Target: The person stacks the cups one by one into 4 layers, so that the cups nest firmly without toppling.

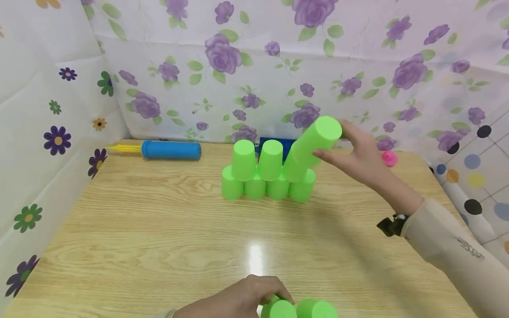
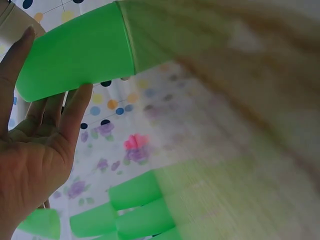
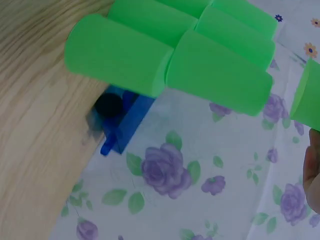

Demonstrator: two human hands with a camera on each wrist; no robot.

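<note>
Upside-down green plastic cups stand in two tiers at the back of the table. The lower row has several cups [image 1: 256,187], and three cups [image 1: 270,161] stand in the upper row. My right hand [image 1: 362,154] holds another green cup [image 1: 320,132] by its side, tilted, above the right end of the upper row. In the right wrist view this cup [image 3: 309,97] shows only at the right edge. Near the front edge, my left hand [image 1: 246,296] grips a green cup [image 2: 75,55] with thumb and fingers. Beside it is another green cup [image 1: 318,309], cut off by the frame.
Behind the cups is a dark blue object [image 3: 125,117], partly hidden. A blue hand pump [image 1: 171,150] with a yellow end lies at the back left. At the back right sits a small pink toy [image 1: 389,158]. Flowered sheeting [image 1: 179,88] rises behind the wooden table [image 1: 159,229].
</note>
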